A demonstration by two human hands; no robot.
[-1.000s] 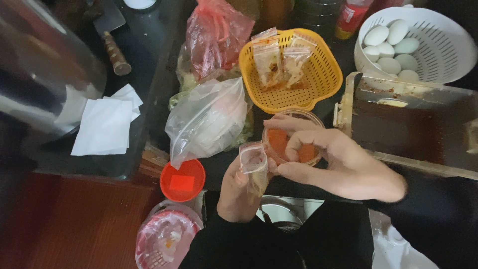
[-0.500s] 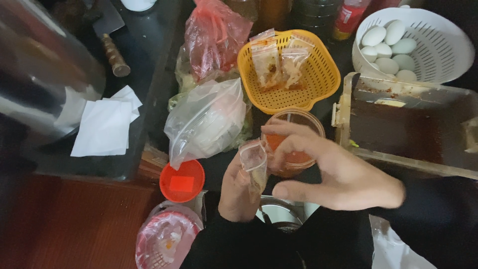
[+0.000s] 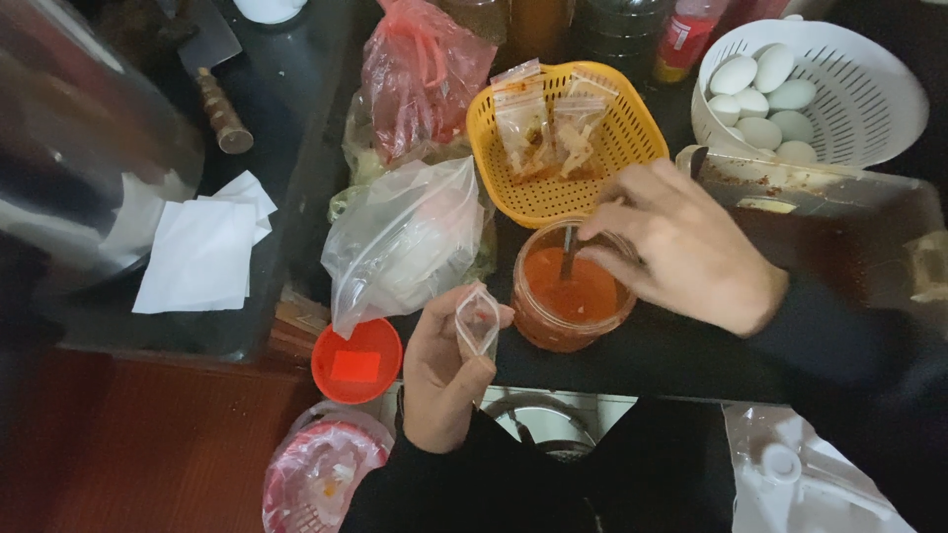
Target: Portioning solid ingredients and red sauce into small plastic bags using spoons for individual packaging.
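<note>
Fingers point(image 3: 602, 232) of the right hand point(image 3: 681, 247) pinch the top of a thin utensil handle point(image 3: 569, 252) that stands in a clear jar point(image 3: 571, 291) of red-orange sauce, w/ the jar right under the fingertips; what sort of utensil it is can't be told, its lower end being sunk in the sauce. Left hand point(image 3: 444, 370) sits just to the near-left of the jar, thumb & fingers pressed on a small clear pouch point(image 3: 478, 321), held upright w/ its mouth spread open, close beside the jar wall but whether touching it can't be told.

Beyond the right fingers, a yellow basket point(image 3: 612, 173) holds a couple of small filled packets point(image 3: 548, 128). Farther right of it, a white colander point(image 3: 869, 89) w/ pale eggs point(image 3: 760, 104). Directly behind the right hand's knuckles lies a dark tray point(image 3: 820, 212) smeared w/ red.

Left of the left hand: a red lid point(image 3: 357, 360) lies flat at the edge of the dark surface point(image 3: 286, 128), just beside the thumb side. Above that lid, a crumpled clear plastic bag point(image 3: 405, 242), and beyond it a red plastic bag point(image 3: 420, 74). Well off to the left, white paper napkins point(image 3: 202, 252) & a knife w/ wooden handle point(image 3: 219, 109). Below the left wrist, a pink-lined bin point(image 3: 321, 474) on the floor.
</note>
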